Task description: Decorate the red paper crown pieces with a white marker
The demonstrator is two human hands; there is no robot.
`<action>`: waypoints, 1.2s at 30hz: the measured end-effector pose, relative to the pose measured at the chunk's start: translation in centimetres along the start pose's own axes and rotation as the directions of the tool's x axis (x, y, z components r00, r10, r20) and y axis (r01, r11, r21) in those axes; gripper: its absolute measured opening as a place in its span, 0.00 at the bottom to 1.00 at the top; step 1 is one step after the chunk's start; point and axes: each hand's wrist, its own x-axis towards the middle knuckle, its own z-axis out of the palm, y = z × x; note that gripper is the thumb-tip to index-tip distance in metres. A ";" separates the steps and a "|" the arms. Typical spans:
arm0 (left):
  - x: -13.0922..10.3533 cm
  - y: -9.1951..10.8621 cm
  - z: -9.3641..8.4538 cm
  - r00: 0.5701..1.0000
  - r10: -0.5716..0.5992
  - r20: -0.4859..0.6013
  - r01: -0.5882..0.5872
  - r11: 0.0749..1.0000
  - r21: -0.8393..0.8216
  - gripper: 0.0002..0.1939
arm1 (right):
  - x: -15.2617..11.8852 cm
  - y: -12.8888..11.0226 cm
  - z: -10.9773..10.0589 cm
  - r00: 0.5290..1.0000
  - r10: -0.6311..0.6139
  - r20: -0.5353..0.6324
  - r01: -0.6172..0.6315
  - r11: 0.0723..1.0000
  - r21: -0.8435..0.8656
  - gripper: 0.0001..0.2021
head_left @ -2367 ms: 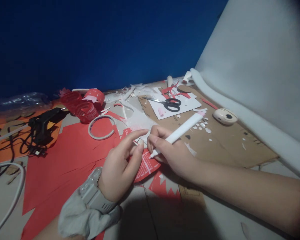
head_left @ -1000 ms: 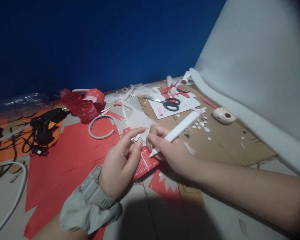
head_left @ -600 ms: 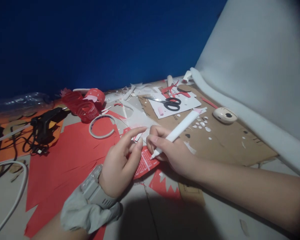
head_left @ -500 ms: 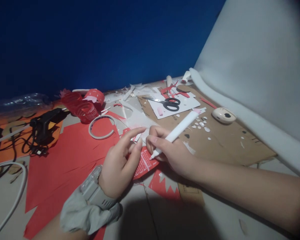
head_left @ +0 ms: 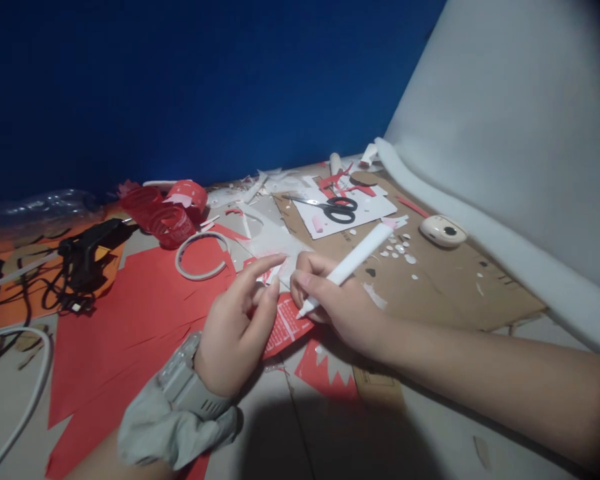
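Note:
My right hand [head_left: 347, 310] is closed around a white marker [head_left: 359, 259] in a writing grip, its tip down on a small red paper piece [head_left: 286, 330] with white line markings. Beside that piece rests my left hand [head_left: 240, 323], thumb and index finger apart with a gap between them; its other fingers are curled and partly hidden. A grey watch and a grey cloth band circle my left wrist. Below the piece lies a red paper scrap [head_left: 325, 373] with a zigzag edge. Large red paper sheets [head_left: 130, 320] spread to the left, under a roll of tape [head_left: 183, 267].
Black-handled scissors [head_left: 339, 208] lie on white card [head_left: 313, 220] atop brown cardboard [head_left: 445, 287]. Small white paper bits [head_left: 399, 248] and a cream oval device [head_left: 443, 231] are to the right. A black glue gun [head_left: 93, 250] with its cord sits left, near red rolls [head_left: 173, 223].
The view has shifted slightly, moving everything a little to the left. The marker tip stays on the red piece, and both hands keep nearly the same pose.

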 end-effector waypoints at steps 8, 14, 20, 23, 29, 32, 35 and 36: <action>0.0 0.1 0.0 0.999 -0.035 0.025 0.034 0.999 0.023 0.18 | -0.1 0.0 -0.1 1.000 -0.002 0.002 0.002 0.999 -0.035 0.14; -0.1 0.0 -0.1 0.999 -0.028 0.030 0.028 1.000 -0.003 0.18 | -0.1 -0.1 -0.2 1.000 0.001 0.010 0.000 0.999 -0.039 0.14; -0.1 -0.1 0.0 0.999 -0.031 0.024 0.031 0.999 0.018 0.18 | 0.0 0.0 -0.2 0.999 -0.012 0.033 0.011 1.000 0.022 0.15; -0.1 -0.1 0.0 1.000 -0.023 0.019 0.023 1.000 0.019 0.17 | 0.1 0.2 -0.2 0.998 -0.041 0.038 0.040 0.998 0.039 0.15; -0.1 -0.1 0.0 0.999 -0.040 0.017 0.040 0.999 -0.006 0.17 | 0.0 0.3 -0.2 0.998 -0.068 0.011 0.067 0.997 0.036 0.14; -0.1 0.0 0.1 0.999 -0.050 0.013 0.050 0.999 -0.006 0.17 | 0.0 0.2 -0.1 0.998 -0.064 0.013 0.064 0.998 0.030 0.14; 0.0 0.1 0.1 0.999 -0.044 0.006 0.044 0.999 0.008 0.17 | -0.1 0.2 -0.1 0.998 -0.055 0.022 0.055 0.998 0.009 0.14; 0.0 0.1 0.1 0.999 -0.040 0.003 0.039 0.999 0.012 0.17 | -0.1 0.2 -0.1 0.998 -0.053 0.022 0.053 0.999 0.001 0.14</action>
